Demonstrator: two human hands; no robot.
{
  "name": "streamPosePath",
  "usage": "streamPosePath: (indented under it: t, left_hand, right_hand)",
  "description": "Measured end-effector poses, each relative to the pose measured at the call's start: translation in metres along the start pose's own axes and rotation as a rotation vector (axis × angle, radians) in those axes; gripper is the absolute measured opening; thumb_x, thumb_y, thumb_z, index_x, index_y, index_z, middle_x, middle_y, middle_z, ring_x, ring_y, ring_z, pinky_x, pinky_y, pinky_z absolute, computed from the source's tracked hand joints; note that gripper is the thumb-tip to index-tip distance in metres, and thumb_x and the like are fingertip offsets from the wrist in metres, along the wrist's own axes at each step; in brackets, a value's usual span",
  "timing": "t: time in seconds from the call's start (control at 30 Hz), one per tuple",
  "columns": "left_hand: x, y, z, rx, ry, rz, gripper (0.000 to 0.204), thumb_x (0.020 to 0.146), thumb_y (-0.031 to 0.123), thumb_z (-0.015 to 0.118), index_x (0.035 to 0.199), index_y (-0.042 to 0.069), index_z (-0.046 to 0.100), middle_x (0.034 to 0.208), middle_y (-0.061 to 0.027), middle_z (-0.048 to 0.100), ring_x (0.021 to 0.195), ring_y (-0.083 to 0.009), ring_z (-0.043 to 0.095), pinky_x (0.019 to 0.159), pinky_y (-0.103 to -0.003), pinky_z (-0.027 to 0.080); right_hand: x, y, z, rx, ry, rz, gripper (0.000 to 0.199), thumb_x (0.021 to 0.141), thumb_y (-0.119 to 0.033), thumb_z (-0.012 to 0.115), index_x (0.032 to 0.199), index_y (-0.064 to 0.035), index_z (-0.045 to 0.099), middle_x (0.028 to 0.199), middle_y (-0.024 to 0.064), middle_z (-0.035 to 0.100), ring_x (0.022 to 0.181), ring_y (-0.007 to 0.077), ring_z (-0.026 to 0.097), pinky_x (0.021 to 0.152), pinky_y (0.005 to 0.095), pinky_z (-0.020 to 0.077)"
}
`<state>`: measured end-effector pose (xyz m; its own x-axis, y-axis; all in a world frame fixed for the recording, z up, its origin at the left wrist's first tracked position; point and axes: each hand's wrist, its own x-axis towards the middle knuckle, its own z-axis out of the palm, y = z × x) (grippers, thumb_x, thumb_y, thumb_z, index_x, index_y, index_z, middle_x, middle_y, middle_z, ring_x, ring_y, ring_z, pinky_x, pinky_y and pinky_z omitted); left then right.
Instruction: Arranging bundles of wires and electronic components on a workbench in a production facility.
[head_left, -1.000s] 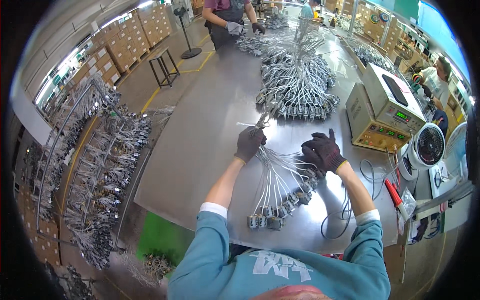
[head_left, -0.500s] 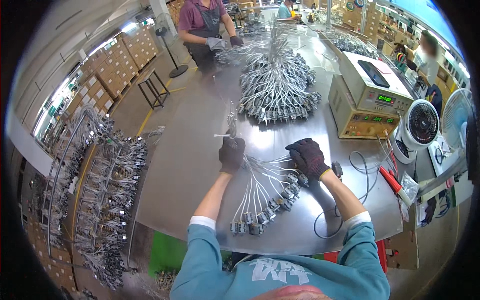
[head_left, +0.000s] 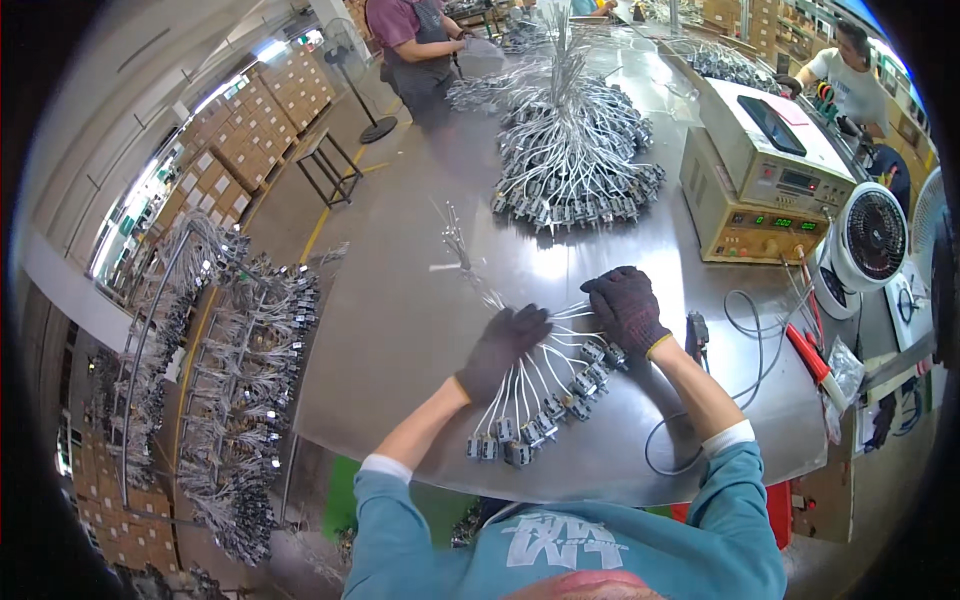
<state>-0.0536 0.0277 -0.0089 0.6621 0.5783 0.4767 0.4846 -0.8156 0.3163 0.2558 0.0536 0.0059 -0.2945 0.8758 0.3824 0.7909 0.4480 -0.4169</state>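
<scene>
A bundle of white cables (head_left: pixel 535 372) lies fanned out on the metal table, with small grey-black connectors (head_left: pixel 545 420) along its near edge. My left hand (head_left: pixel 505 350), in a dark glove, rests palm down across the gathered part, fingers stretched toward the upper right. Beyond it the bundle's loose wire ends (head_left: pixel 458 245) point away from me, with a white tie or tag around them. At the fan's right end my right hand (head_left: pixel 625 308), also gloved, curls its fingers over the outermost cables, beside the rightmost connectors. Its fingertips are partly hidden.
A big heap of similar cables (head_left: pixel 575 160) stands at the far middle. To the right are stacked test instruments (head_left: pixel 765 170), a small fan (head_left: pixel 868 235), a red-handled tool (head_left: pixel 812 355) and a looped grey lead (head_left: pixel 650 450). Hanging cable racks (head_left: pixel 235 400) flank the table's left; people work beyond.
My left hand has let go of the wire ends and slid nearer and rightward over the cables. My right hand stays at the fan's right end. The view has shifted slightly.
</scene>
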Motion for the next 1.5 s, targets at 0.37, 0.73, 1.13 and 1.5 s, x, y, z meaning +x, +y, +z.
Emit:
streamPosePath:
  t: [0.37, 0.73, 1.13, 1.5]
  left_hand:
    - [0.042, -0.053, 0.075, -0.069, -0.136, -0.042, 0.069, 0.085, 0.004, 0.07, 0.151, 0.023, 0.063, 0.126, -0.0116, 0.076, 0.112, -0.0355, 0.069, 0.106, -0.047, 0.049]
    - [0.034, -0.083, 0.077, -0.093, -0.116, 0.297, 0.042, 0.093, 0.015, 0.069, 0.134, 0.025, 0.076, 0.085, -0.0128, 0.076, 0.071, -0.0347, 0.072, 0.069, -0.05, 0.057]
    - [0.05, -0.058, 0.05, -0.523, -0.34, -0.265, 0.044, 0.098, 0.05, 0.07, 0.105, 0.009, 0.084, 0.094, -0.0151, 0.081, 0.077, -0.0308, 0.076, 0.078, -0.044, 0.06]
    - [0.033, -0.069, 0.082, -0.298, -0.086, 0.145, 0.028, 0.101, 0.027, 0.066, 0.121, 0.015, 0.082, 0.096, -0.0056, 0.083, 0.076, -0.0227, 0.077, 0.073, -0.037, 0.061]
  right_hand:
    - [-0.013, 0.003, -0.01, -0.026, 0.035, 0.059, 0.028, 0.101, -0.031, 0.06, 0.113, -0.0165, 0.081, 0.109, 0.0135, 0.076, 0.117, 0.0384, 0.064, 0.108, 0.0513, 0.0442]
    - [-0.042, -0.04, -0.058, 0.166, 0.119, 0.095, 0.026, 0.097, -0.025, 0.073, 0.118, -0.009, 0.077, 0.114, 0.0154, 0.075, 0.112, 0.0374, 0.067, 0.097, 0.0477, 0.0536]
    - [-0.135, 0.008, -0.098, -0.245, -0.063, 0.345, 0.065, 0.089, -0.031, 0.08, 0.146, -0.0062, 0.061, 0.122, 0.0196, 0.071, 0.118, 0.0436, 0.064, 0.105, 0.0517, 0.0506]
    - [-0.137, 0.028, -0.076, -0.327, 0.064, 0.376, 0.048, 0.103, -0.031, 0.068, 0.141, -0.0029, 0.064, 0.123, 0.0274, 0.073, 0.108, 0.0423, 0.073, 0.095, 0.0504, 0.0566]
